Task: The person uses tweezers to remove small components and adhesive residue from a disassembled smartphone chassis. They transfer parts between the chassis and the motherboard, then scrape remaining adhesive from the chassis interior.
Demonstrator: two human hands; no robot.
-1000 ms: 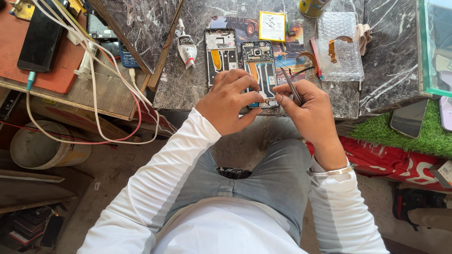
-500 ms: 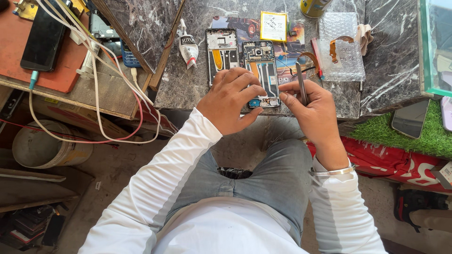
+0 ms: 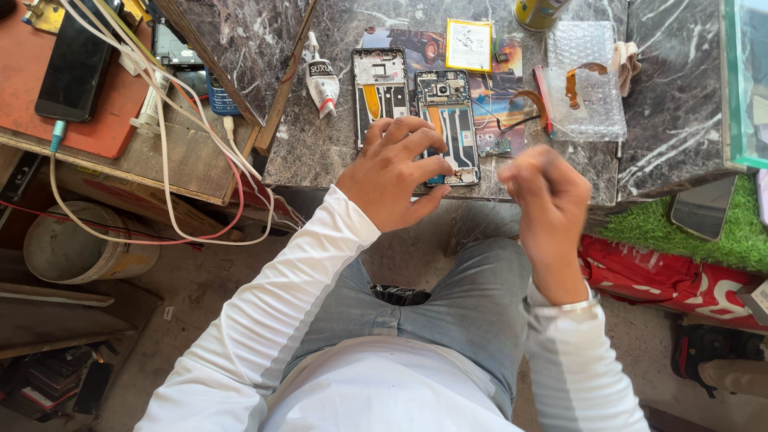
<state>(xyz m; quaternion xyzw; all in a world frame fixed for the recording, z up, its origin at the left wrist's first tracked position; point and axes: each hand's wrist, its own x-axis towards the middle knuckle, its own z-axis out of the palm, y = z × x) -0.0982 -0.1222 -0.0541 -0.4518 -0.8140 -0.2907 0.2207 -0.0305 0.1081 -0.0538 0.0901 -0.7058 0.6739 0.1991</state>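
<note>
My left hand (image 3: 396, 172) rests with spread fingers on the lower end of an opened phone (image 3: 450, 120), whose back is off and whose board and blue flex cable show. A second bare phone frame (image 3: 379, 90) lies just left of it. Both lie on the dark marble table (image 3: 320, 152). My right hand (image 3: 544, 196) is lifted off the table to the right, blurred, its fingers curled into a fist; no tool shows in it. A small circuit piece (image 3: 496, 146) with thin black wires lies between the phone and that hand.
A glue tube (image 3: 322, 76), a yellow-edged flat part (image 3: 469, 44) and bubble wrap (image 3: 590, 84) with an orange flex cable lie on the table. A black phone (image 3: 76, 60) and white cables (image 3: 160, 104) are at left, a bucket (image 3: 80, 252) below, green turf (image 3: 688, 232) at right.
My right hand has pulled back from the opened phone, lifted and closed into a fist; the thin tool it held earlier is no longer visible. My left hand's fingers have spread over the phone.
</note>
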